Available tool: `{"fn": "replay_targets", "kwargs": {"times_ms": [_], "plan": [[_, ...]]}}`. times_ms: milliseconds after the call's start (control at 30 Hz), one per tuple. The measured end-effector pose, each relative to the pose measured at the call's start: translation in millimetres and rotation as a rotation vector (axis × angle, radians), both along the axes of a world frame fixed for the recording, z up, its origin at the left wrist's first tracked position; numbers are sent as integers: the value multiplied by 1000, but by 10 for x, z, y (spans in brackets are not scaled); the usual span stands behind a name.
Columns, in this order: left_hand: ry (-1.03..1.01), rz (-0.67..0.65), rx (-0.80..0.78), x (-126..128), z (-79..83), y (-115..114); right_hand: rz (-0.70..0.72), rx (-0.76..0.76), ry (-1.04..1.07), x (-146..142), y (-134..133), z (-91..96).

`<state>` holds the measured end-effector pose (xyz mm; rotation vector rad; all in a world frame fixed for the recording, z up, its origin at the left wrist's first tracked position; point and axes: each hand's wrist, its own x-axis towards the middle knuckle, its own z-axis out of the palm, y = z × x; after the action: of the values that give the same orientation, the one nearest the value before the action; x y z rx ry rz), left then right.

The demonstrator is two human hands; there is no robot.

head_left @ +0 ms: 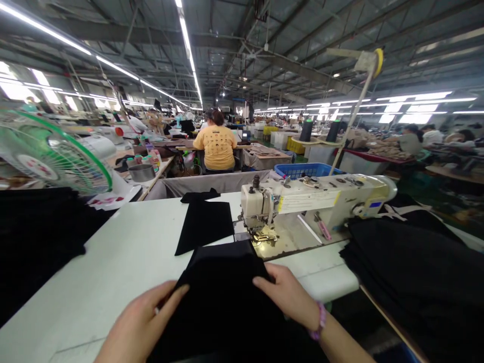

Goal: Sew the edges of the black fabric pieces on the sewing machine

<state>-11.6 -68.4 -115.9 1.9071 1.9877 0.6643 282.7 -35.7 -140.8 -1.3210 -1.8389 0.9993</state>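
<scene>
A piece of black fabric (223, 297) is stretched between my hands, its far edge lying just in front of the sewing machine (302, 196). My left hand (145, 315) pinches the fabric's left edge, thumb on top. On the opposite edge, my right hand (285, 292) grips it the same way, with a purple bead bracelet at the wrist. The lit needle area and presser foot (264, 237) sit just beyond the fabric, to the right of its far edge. Another black fabric panel (206, 227) lies flat on the white table (124, 252), left of the machine.
Black fabric piles (34, 247) lie at the left and more black cloth (416, 272) at the right. A green-rimmed fan (56, 156) stands back left. Pink-handled snips (323, 228) rest on the machine bed. Behind it are a blue basket (302, 170) and a seated person (216, 146).
</scene>
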Motion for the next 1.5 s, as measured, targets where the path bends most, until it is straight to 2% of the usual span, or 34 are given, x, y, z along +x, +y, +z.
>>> {"fn": "replay_targets", "kwargs": {"times_ms": [67, 167, 233, 333, 433, 567, 633, 733, 833, 967, 1100, 1200, 1333, 1500], "plan": [[141, -9, -81, 69, 21, 332, -102, 86, -71, -108, 254, -133], [270, -15, -48, 121, -40, 754, -205, 177, -122, -219, 514, -296], [255, -26, -21, 115, -128, 916, -245, 237, -142, -260, 590, -361], [187, -58, -12, 83, -251, 995, -271, 287, -141, -293, 617, -417], [85, -82, 28, 85, -323, 943, -283, 304, -101, -304, 612, -459], [-85, -68, 153, 138, -344, 737, -297, 275, 17, -273, 591, -490], [-252, -53, 206, 163, -318, 599, -291, 233, 97, -247, 575, -478], [-620, -6, 261, 198, -236, 398, -273, 160, 205, -222, 540, -430], [-881, 85, 217, 237, -154, 244, -285, 124, 272, -213, 476, -374], [-1092, 198, 106, 288, -112, 110, -372, 92, 404, -159, 332, -324], [-1199, 219, 88, 365, -68, 49, -494, 20, 547, -65, 203, -289], [-1159, 213, 133, 432, 1, 40, -504, -37, 634, -20, 152, -237], [-1140, 233, 206, 481, 73, 46, -573, -77, 620, 13, 128, -124], [-1238, 273, 172, 501, 109, 54, -613, -114, 637, 71, 118, -36]]}}
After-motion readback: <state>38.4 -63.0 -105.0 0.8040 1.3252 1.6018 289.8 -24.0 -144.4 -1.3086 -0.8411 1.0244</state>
